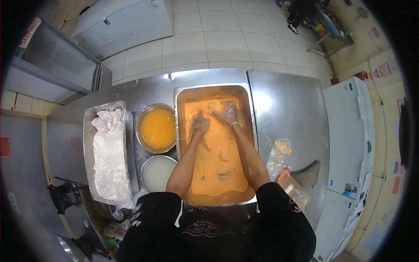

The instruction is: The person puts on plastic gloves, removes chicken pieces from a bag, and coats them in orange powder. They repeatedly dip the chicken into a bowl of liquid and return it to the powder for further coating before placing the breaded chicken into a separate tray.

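Note:
A deep metal tray (258,131) holds a thick layer of orange crumbs (214,166). Both hands are inside it, in clear gloves dusted with orange. My left hand (200,123) rests in the crumbs left of the middle, its fingertips partly buried. Farther back and to the right, my right hand (228,115) has its fingers spread, with thumb apart, beside a crumb-coated lump (215,105). Left of the tray stand a bowl of orange-yellow liquid (157,128) and a bowl of whitish liquid (158,174).
A tray of white flour (108,161) with coated pieces lies at the left. Plastic bags (279,156) and a grey-brown object (307,174) lie on the metal table (292,113) at the right. A person (300,15) stands far back near a small table.

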